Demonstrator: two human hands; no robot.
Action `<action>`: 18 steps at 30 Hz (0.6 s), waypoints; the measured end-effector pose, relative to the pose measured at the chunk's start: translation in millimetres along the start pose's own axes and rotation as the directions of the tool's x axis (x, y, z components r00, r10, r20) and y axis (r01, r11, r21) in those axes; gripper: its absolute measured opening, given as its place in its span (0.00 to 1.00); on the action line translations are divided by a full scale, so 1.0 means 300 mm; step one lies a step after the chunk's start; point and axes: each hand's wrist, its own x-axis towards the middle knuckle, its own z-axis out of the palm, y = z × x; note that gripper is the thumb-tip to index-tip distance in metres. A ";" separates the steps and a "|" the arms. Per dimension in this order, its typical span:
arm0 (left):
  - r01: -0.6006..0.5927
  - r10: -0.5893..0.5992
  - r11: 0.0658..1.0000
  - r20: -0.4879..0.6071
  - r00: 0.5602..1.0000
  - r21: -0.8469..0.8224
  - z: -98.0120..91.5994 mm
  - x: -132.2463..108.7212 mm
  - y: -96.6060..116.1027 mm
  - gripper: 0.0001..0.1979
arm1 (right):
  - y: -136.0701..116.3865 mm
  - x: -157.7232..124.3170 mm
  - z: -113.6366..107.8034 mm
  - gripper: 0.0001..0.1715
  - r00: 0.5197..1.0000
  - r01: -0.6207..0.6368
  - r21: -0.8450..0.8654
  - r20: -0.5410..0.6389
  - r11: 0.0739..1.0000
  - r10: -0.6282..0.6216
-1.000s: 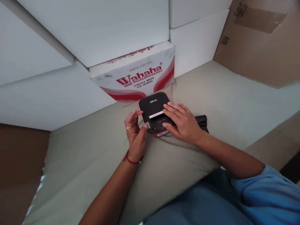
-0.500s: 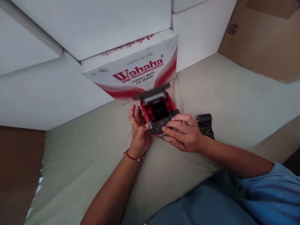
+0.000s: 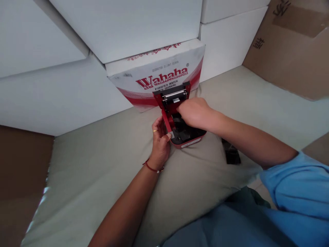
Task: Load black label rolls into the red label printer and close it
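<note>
A small red and black label printer (image 3: 183, 134) sits on a pale green cushion (image 3: 195, 178), its lid (image 3: 171, 93) swung upright. My left hand (image 3: 159, 140) grips the printer's left side, thumb on its front corner. My right hand (image 3: 193, 111) reaches into the open compartment with fingers curled downward; what they touch is hidden. A black ribbon roll (image 3: 231, 153) lies on the cushion, partly behind my right forearm.
A white and red "Wahaha" carton (image 3: 144, 75) stands just behind the printer. White boxes (image 3: 123, 27) are stacked at the back and left. A brown cardboard box (image 3: 290, 51) leans at the right. Pale green sheet (image 3: 84, 171) covers the surface.
The printer's lid went from closed to fully upright. My right hand left the front panel and moved into the open compartment. My left hand took hold of the printer's left side.
</note>
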 end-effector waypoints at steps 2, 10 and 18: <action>-0.019 0.019 1.000 0.001 1.000 0.006 -0.001 0.000 -0.007 0.38 | -0.010 0.026 0.040 0.14 0.999 -0.025 -0.046 0.035 0.999 0.027; -0.034 0.034 0.999 0.002 0.999 0.007 0.002 0.008 -0.022 0.38 | -0.021 0.016 0.020 0.10 0.990 -0.032 -0.154 0.133 0.988 0.053; -0.039 0.039 0.999 0.024 0.999 0.019 0.005 0.010 -0.012 0.35 | -0.038 -0.155 -0.139 0.14 0.995 -0.095 0.228 0.052 0.969 0.086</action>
